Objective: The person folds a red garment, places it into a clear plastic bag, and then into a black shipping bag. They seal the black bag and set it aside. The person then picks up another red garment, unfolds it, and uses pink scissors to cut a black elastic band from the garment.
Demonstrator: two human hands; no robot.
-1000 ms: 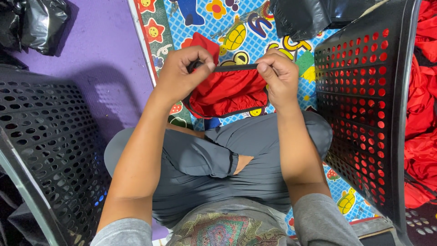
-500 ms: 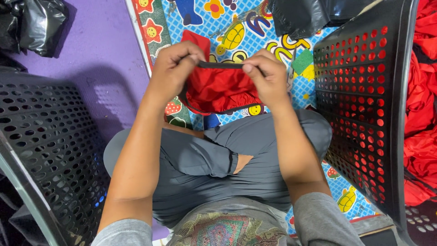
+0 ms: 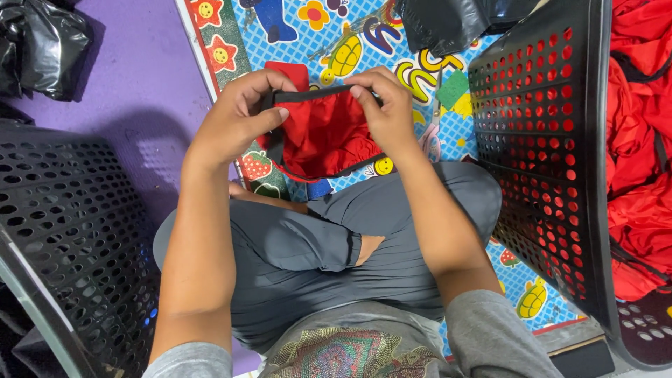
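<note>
A small red cloth piece with black trim (image 3: 318, 133) hangs in front of me over a colourful cartoon play mat (image 3: 329, 42). My left hand (image 3: 234, 115) pinches its left end at the black top edge. My right hand (image 3: 388, 108) pinches the right end of the same edge. The black band is stretched short between the two hands and the red fabric sags below. I sit cross-legged in dark grey trousers beneath it.
A black perforated basket (image 3: 539, 161) at the right holds a heap of red cloth (image 3: 644, 140). Another black perforated basket (image 3: 63, 238) stands at the left. Black plastic bags lie at the top left (image 3: 38, 42) and top middle (image 3: 455, 21). Purple floor lies left of the mat.
My hands have drawn closer together along the black edge, and the red cloth has bunched up between them.
</note>
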